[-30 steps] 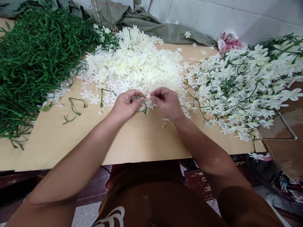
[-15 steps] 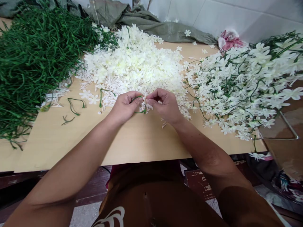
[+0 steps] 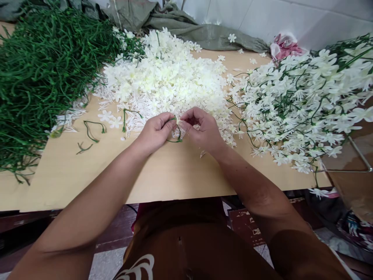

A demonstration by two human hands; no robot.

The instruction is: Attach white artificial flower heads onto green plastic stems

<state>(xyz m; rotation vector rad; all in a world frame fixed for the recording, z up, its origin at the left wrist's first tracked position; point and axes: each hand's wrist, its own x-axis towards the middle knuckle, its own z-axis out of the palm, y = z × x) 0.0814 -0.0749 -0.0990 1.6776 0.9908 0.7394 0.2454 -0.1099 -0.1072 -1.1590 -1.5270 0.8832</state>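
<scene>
My left hand (image 3: 155,130) pinches a curved green plastic stem (image 3: 180,134) between thumb and forefinger, just above the table. The stem loops down to the right below the fingertips. Close beside it, my right hand (image 3: 199,126) has thumb and forefinger nearly together at the stem's end; whatever they hold is too small to make out. Right behind both hands lies a heap of white artificial flower heads (image 3: 171,77) with thin white stamens at its front edge.
Green stems (image 3: 55,66) are piled at the left. At the right lies a bunch of stems with white flowers (image 3: 297,105), overhanging the table (image 3: 175,175). Loose stem pieces (image 3: 91,132) lie left of my hands. Grey-green cloth (image 3: 204,35) runs along the wall.
My fingertips have moved slightly apart, and more of the green stem's loop shows between my hands. The view has shifted a little; the piles look the same.
</scene>
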